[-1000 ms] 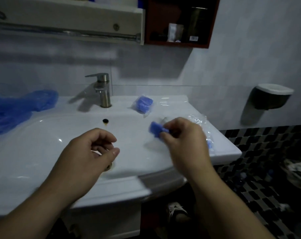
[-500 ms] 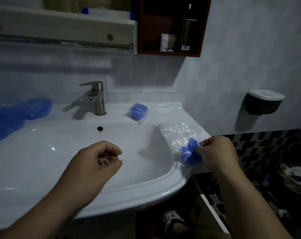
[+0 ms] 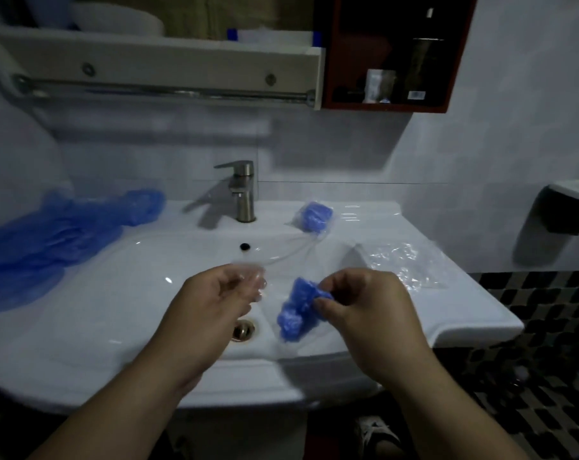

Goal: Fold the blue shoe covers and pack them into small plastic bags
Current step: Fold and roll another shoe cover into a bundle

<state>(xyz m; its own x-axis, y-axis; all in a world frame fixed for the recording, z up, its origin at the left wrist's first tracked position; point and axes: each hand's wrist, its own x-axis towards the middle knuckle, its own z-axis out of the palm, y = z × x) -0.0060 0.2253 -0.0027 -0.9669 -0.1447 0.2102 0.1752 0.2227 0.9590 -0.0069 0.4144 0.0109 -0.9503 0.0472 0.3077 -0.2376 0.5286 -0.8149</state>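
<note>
My right hand pinches a folded blue shoe cover over the white sink basin. My left hand holds the edge of a small clear plastic bag, which stretches between the two hands and is hard to make out. A packed bag with a blue shoe cover lies on the sink deck to the right of the tap. A pile of loose blue shoe covers lies at the left. Several empty clear bags lie on the right deck.
A steel tap stands at the back of the sink, with the drain just below my hands. A shelf with a towel rail and a red cabinet hang above. A soap dish is on the right wall.
My right hand brought the folded shoe cover from the right deck back over the basin. My left hand rose and now holds a clear bag.
</note>
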